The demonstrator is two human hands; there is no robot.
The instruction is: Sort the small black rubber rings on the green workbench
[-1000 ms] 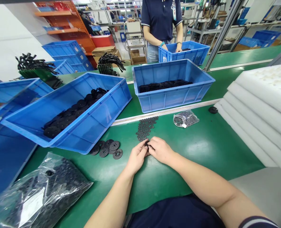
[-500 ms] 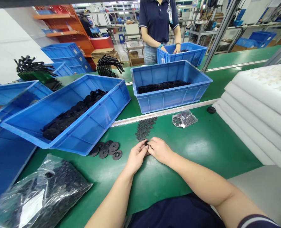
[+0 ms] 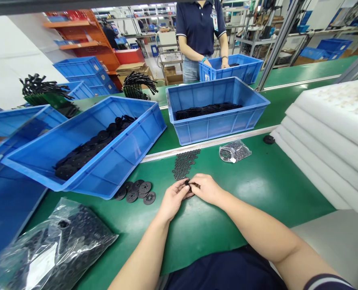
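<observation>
Close together over the green tabletop, my left hand (image 3: pixel 173 198) and my right hand (image 3: pixel 207 188) are both closed on a small black disc (image 3: pixel 187 183). Fingers cover most of it, so its full shape is hidden. Just beyond my fingertips lies a patch of small dark rings (image 3: pixel 185 163), spread flat. Left of my left hand is a loose group of black discs with holes (image 3: pixel 145 187), some overlapping. A small clear bag of dark rings (image 3: pixel 241 151) lies beyond my right hand.
Two blue bins (image 3: pixel 142 137) (image 3: pixel 221 127) holding black discs stand at the back. A large clear bag of black rings (image 3: pixel 76 241) lies front left. White foam sheets (image 3: pixel 327 141) are stacked at right, beside a black disc (image 3: pixel 269 139). Across the bench, a person (image 3: pixel 198 30) reaches into another bin.
My right hand's fingers have shifted slightly on the black disc, with the knuckles a little more raised. My left hand stays almost where it was.
</observation>
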